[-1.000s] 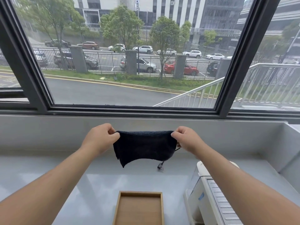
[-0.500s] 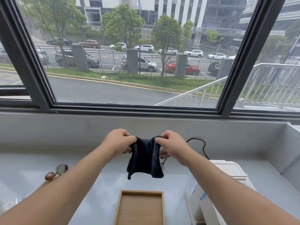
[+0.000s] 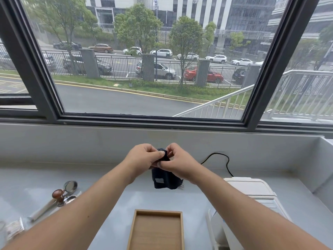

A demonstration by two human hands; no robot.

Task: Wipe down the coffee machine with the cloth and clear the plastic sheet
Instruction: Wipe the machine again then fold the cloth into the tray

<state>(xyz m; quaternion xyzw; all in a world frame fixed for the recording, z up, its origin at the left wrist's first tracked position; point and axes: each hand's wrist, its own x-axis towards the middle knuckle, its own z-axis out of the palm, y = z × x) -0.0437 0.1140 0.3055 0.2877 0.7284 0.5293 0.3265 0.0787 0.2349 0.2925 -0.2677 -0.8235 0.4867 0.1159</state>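
A dark blue cloth point(image 3: 164, 179) hangs folded in the air above the grey counter, with a small pale label on its front. My left hand point(image 3: 144, 158) and my right hand point(image 3: 177, 162) pinch its top edge together, fingertips touching. The white coffee machine point(image 3: 252, 193) stands at the lower right, partly behind my right forearm. Its black cord point(image 3: 222, 157) runs up to the back wall. At the far left edge lies something clear and crinkled point(image 3: 13, 230), perhaps the plastic sheet; I cannot tell for sure.
An empty wooden tray point(image 3: 134, 230) lies on the counter in front of me. A tamper with a brown knob point(image 3: 58, 194) and a metal portafilter point(image 3: 71, 186) lie at the left. A low wall and a big window close off the back.
My hands have come together, folding the spread cloth into a narrow bundle. The view has dipped and shifted, bringing the tamper and more of the machine into sight.
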